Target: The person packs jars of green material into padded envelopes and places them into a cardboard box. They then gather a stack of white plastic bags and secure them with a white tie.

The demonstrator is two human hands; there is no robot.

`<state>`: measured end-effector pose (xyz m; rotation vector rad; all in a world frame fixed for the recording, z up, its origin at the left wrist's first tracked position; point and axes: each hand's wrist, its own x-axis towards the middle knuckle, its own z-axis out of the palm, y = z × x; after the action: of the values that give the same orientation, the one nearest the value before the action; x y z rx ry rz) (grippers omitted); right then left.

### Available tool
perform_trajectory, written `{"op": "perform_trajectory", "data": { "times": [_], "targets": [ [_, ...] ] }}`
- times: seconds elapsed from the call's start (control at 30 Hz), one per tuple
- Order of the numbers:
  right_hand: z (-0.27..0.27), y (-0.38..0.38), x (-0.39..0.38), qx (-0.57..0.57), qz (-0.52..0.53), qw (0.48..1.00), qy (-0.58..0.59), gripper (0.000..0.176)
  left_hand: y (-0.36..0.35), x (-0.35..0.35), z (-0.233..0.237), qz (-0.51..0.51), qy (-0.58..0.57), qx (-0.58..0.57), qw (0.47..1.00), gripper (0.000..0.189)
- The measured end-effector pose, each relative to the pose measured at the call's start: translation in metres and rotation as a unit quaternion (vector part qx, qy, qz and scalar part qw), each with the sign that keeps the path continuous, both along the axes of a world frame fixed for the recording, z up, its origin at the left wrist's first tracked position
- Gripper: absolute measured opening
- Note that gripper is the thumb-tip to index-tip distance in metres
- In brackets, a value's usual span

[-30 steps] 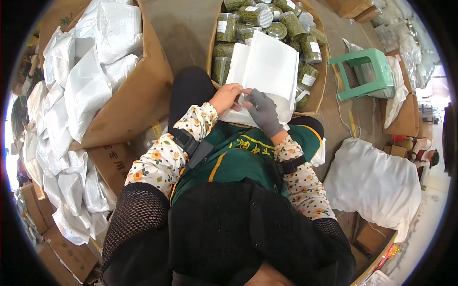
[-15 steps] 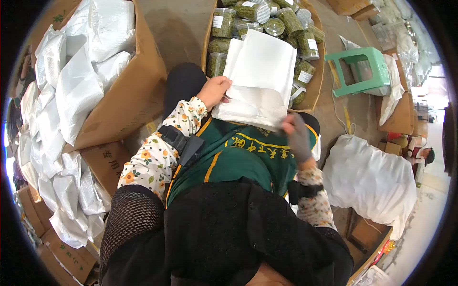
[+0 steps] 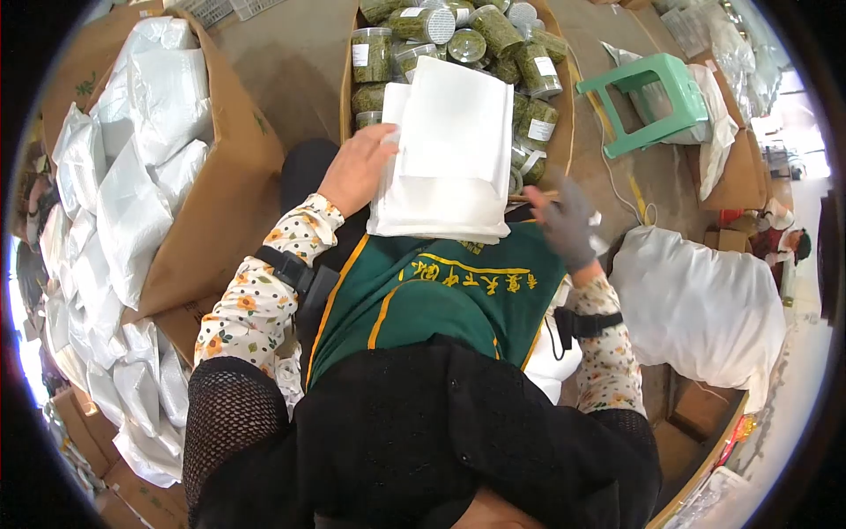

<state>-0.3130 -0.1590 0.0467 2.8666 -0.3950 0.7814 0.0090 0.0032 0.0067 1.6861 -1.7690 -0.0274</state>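
Note:
A stack of flat white bags rests on my lap and against the box of jars, its folded flap facing me. My left hand lies along the stack's left edge, fingers spread, not visibly gripping it. To the right of the stack is my right hand in a grey glove with bare fingertips. Its fingers are apart and slightly blurred, away from the bags. Clear jars of dried green material with white labels fill the box just beyond.
At the left, a large cardboard box overflows with filled white packages. A green stool stands at the upper right. Below it lies a big white sack. Another person is at the far right.
My right hand has moved right and off the bag stack. My left hand has shifted left and opened from its pinch on the edge. The top bag's flap lies flatter.

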Motion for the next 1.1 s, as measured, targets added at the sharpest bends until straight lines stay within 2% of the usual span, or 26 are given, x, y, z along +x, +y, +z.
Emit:
{"op": "perform_trajectory", "data": {
  "times": [0.07, 0.23, 0.3, 0.4, 0.47, 0.5, 0.6, 0.63, 0.7, 0.73, 0.8, 0.87, 0.9, 0.97, 1.0, 1.03, 1.1],
  "targets": [
    [-0.010, 0.005, 0.031, 0.010, 0.055, 0.998, 0.016, 0.036, -0.007, 0.002, 0.006, -0.090, -0.134, -0.063, 0.985, 0.029],
    [-0.022, -0.003, 0.052, 0.034, 0.151, 0.987, 0.054, 0.016, -0.035, -0.001, 0.009, -0.252, -0.219, -0.048, 0.941, 0.018],
    [-0.022, -0.006, 0.051, 0.043, 0.173, 0.981, 0.078, 0.010, -0.042, 0.007, 0.013, -0.286, -0.166, -0.014, 0.944, 0.017],
    [-0.021, -0.009, 0.046, 0.073, 0.193, 0.972, 0.116, 0.013, -0.048, 0.014, 0.018, -0.326, -0.090, 0.022, 0.941, 0.017],
    [-0.028, -0.012, 0.041, 0.156, 0.208, 0.962, 0.087, 0.012, -0.047, 0.019, 0.017, -0.327, -0.068, 0.048, 0.941, 0.013],
    [-0.032, -0.013, 0.040, 0.197, 0.214, 0.954, 0.071, 0.012, -0.046, 0.018, 0.019, -0.307, 0.023, 0.041, 0.951, 0.008],
    [-0.046, -0.006, 0.040, 0.455, 0.165, 0.872, -0.072, 0.014, -0.038, 0.015, 0.027, -0.160, 0.183, 0.199, 0.949, 0.017],
    [-0.043, 0.009, 0.037, 0.591, 0.041, 0.795, -0.131, 0.023, -0.037, 0.012, 0.025, -0.104, 0.268, 0.197, 0.937, 0.021],
    [-0.050, 0.011, 0.053, 0.711, -0.048, 0.652, -0.259, 0.024, -0.037, 0.004, 0.017, 0.009, 0.429, 0.189, 0.883, 0.028],
    [-0.054, 0.008, 0.059, 0.755, -0.092, 0.566, -0.319, 0.025, -0.037, -0.001, 0.014, 0.029, 0.444, 0.217, 0.869, 0.030],
    [-0.064, 0.004, 0.066, 0.733, -0.149, 0.604, -0.276, 0.024, -0.037, -0.006, 0.008, 0.070, 0.472, 0.271, 0.836, 0.034],
    [-0.069, 0.003, 0.077, 0.706, -0.190, 0.648, -0.213, 0.023, -0.044, 0.000, -0.011, 0.056, 0.425, 0.331, 0.840, 0.040],
    [-0.076, 0.000, 0.080, 0.694, -0.182, 0.665, -0.211, 0.025, -0.047, 0.000, -0.007, 0.056, 0.392, 0.370, 0.841, 0.041],
    [-0.082, -0.005, 0.074, 0.663, -0.230, 0.687, -0.188, 0.028, -0.053, 0.005, 0.003, 0.059, 0.321, 0.427, 0.843, 0.048],
    [-0.081, -0.006, 0.071, 0.648, -0.252, 0.698, -0.174, 0.030, -0.054, 0.004, -0.001, 0.045, 0.346, 0.429, 0.833, 0.049],
    [-0.079, -0.011, 0.065, 0.680, -0.230, 0.677, -0.160, 0.034, -0.056, 0.006, -0.009, 0.038, 0.370, 0.428, 0.824, 0.051],
    [-0.083, -0.018, 0.064, 0.782, -0.149, 0.584, -0.160, 0.035, -0.057, 0.012, -0.011, 0.052, 0.448, 0.410, 0.793, 0.060]
  ]
}}
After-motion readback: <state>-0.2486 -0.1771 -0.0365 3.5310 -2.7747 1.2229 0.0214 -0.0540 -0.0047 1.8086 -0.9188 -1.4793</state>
